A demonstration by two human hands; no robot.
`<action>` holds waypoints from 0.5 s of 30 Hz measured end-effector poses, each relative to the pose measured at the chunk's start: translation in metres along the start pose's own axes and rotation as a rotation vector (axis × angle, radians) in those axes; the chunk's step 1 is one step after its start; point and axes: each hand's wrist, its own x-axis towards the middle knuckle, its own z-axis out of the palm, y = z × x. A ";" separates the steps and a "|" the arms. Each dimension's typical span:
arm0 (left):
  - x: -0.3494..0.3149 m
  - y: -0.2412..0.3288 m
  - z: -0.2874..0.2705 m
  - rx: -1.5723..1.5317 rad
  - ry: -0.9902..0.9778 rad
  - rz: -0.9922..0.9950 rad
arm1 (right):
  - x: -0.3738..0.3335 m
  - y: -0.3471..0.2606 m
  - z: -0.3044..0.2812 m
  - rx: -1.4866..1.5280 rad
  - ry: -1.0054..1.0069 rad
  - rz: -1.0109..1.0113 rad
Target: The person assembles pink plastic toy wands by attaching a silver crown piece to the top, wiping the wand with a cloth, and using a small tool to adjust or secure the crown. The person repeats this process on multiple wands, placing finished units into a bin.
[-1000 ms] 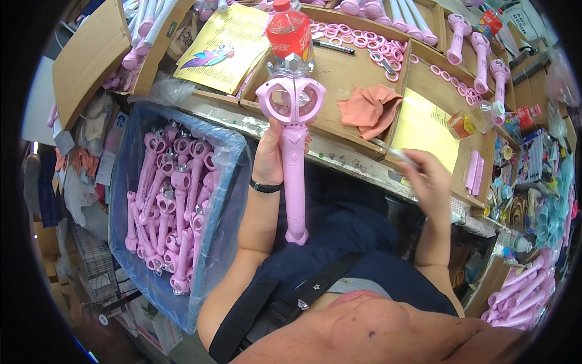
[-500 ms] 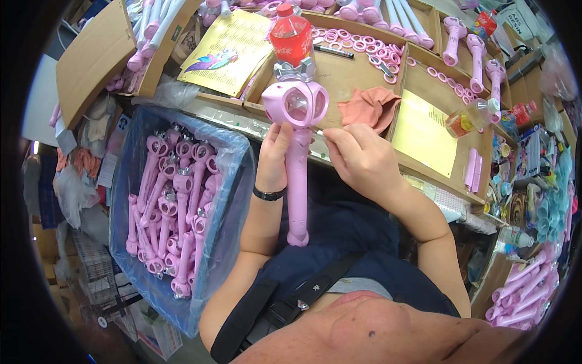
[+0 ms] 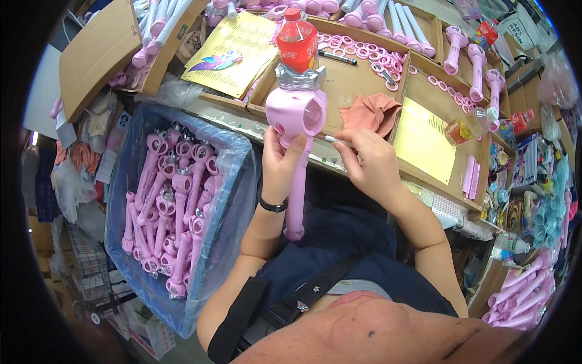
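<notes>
My left hand [image 3: 279, 167] is wrapped round a pink toy wand [image 3: 295, 203], just under its round hollow head. The wand stands nearly upright before me, a silver crown [image 3: 301, 79] on top and its handle hanging down over my lap. To the right of it, my right hand [image 3: 374, 164] pinches a cotton swab [image 3: 330, 139]. The swab's white tip points toward the wand's neck, a short gap away. Behind my right hand lies a crumpled orange cloth [image 3: 370, 115] on the bench.
A blue-lined bin [image 3: 233, 176] of finished-looking pink wands stands at left. On the bench are a red-labelled bottle [image 3: 296, 45], pink rings [image 3: 388, 60], a marker [image 3: 337, 57], yellow sheets [image 3: 424, 136] and a tilted bottle [image 3: 470, 126]. More pink parts [image 3: 521, 288] fill a box at right.
The wand has turned about its length in my left hand, so its head faces another way. My left thumb now lies across its neck. My right hand has moved slightly right and down.
</notes>
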 end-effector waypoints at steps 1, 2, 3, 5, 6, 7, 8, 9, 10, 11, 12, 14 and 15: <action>0.000 -0.002 0.001 0.016 0.012 0.029 | -0.001 0.002 0.001 0.074 -0.005 0.089; 0.000 -0.003 0.003 0.026 0.025 0.045 | -0.002 0.002 0.003 0.145 -0.009 0.178; 0.000 -0.004 0.004 0.035 0.039 0.065 | -0.004 0.002 0.004 0.213 -0.002 0.279; 0.000 -0.005 0.004 0.013 0.036 0.053 | -0.009 0.000 0.009 -0.046 0.066 0.018; 0.000 -0.005 0.003 -0.018 0.020 0.020 | -0.012 -0.001 0.010 -0.169 0.115 -0.115; -0.001 -0.005 0.002 -0.054 0.018 -0.013 | -0.013 -0.001 0.013 -0.188 0.142 -0.167; -0.002 -0.004 0.001 -0.026 0.006 0.010 | -0.014 0.000 0.014 -0.154 0.122 -0.110; -0.003 -0.004 0.001 -0.005 0.008 0.034 | -0.015 0.002 0.013 -0.110 0.099 -0.074; -0.004 -0.003 0.001 0.016 0.010 0.059 | -0.015 0.005 0.012 -0.064 0.071 -0.026; -0.005 -0.003 0.000 0.024 0.000 0.049 | -0.015 0.008 0.010 0.060 0.032 0.099; -0.006 -0.003 0.001 0.032 -0.011 0.040 | -0.015 0.011 0.008 0.186 -0.010 0.236; -0.008 -0.004 0.001 0.073 -0.014 0.045 | -0.016 0.014 0.008 0.343 -0.065 0.407; -0.008 -0.005 0.001 0.104 -0.006 0.063 | -0.018 0.015 0.009 0.370 -0.075 0.437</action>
